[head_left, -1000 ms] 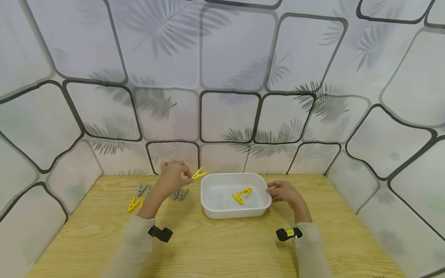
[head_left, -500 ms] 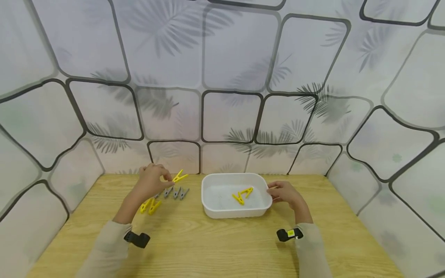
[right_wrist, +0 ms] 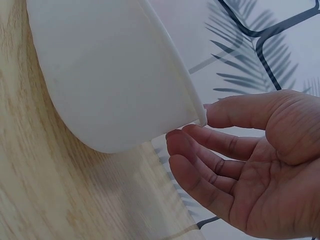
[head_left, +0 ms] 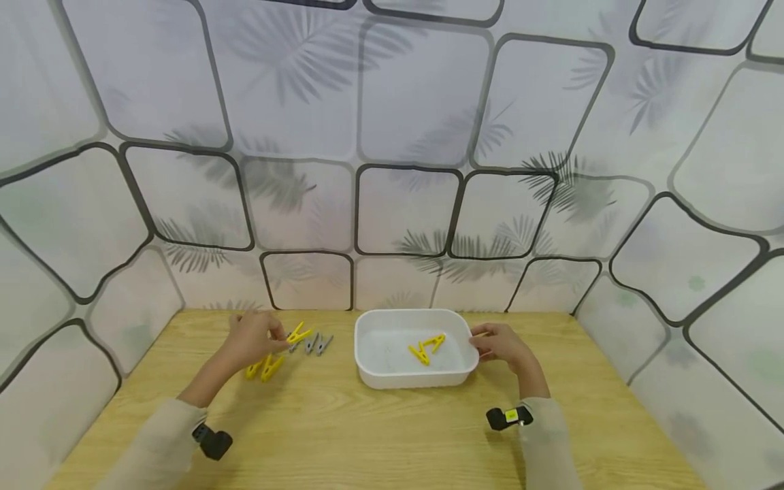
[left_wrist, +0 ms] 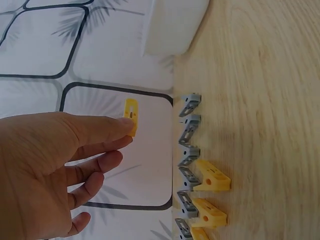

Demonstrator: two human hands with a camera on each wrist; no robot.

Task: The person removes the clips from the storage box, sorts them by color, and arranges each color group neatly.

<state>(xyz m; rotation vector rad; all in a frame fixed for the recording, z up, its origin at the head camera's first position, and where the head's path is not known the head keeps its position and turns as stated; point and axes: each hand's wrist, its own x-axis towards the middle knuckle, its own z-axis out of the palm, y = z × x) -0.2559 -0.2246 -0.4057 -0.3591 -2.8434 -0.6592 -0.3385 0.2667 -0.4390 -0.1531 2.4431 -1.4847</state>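
Observation:
Between thumb and forefinger, my left hand (head_left: 250, 341) pinches a yellow clothespin (left_wrist: 131, 112); its other fingers hang loosely curled. The clothespin is raised, overlapping a row of grey clothespins (left_wrist: 189, 131) in the head view. Several yellow clothespins (left_wrist: 212, 177) lie beside that row, partly hidden behind the left hand in the head view. My right hand (head_left: 503, 347) holds the right end of a white plastic tub (head_left: 416, 381), thumb at the rim and fingers bent under it. Inside the tub lie two yellow clothespins (head_left: 420, 354).
Everything stands on a light wooden table (head_left: 392, 442). A patterned wall covering (head_left: 404, 211) rises right behind the table's back edge and along both sides. The tub sits to the right of the clothespin row.
My left hand has moved left and then down with the yellow clothespin, away from the tub to over the grey row. The right hand has stayed at the tub's end.

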